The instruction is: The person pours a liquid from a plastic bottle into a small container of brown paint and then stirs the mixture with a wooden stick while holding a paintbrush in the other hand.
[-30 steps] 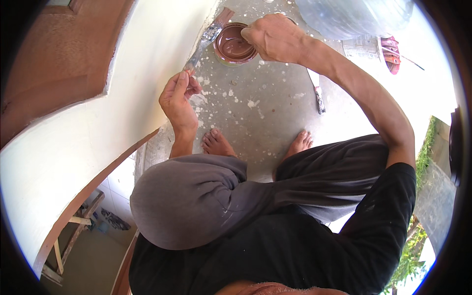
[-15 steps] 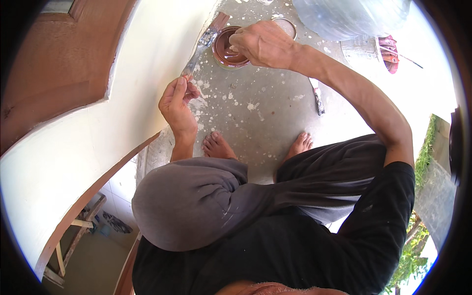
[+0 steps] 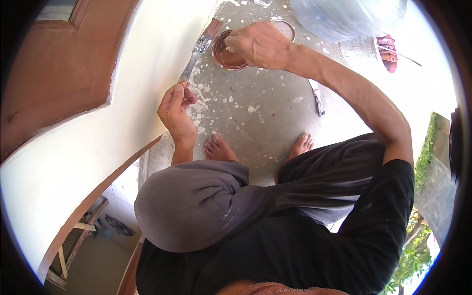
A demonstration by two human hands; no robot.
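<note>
I squat on a paint-spattered concrete floor (image 3: 265,113). My left hand (image 3: 175,110) grips the handle of a paintbrush (image 3: 199,49), whose bristles point up toward an open can of brown paint (image 3: 227,54). My right hand (image 3: 258,45) reaches across and rests on the can's rim, fingers curled over it, partly hiding the can. My bare feet (image 3: 219,147) are flat on the floor below the can.
A cream wall (image 3: 98,147) with brown trim and a brown wooden door (image 3: 54,69) runs along my left. A flat tool (image 3: 317,98) lies on the floor to the right. A large clear plastic bottle (image 3: 344,17) and a red-and-white object (image 3: 386,49) stand beyond.
My right hand has slid left over the paint can, dragging it slightly left. The left hand has lifted a little with the brush.
</note>
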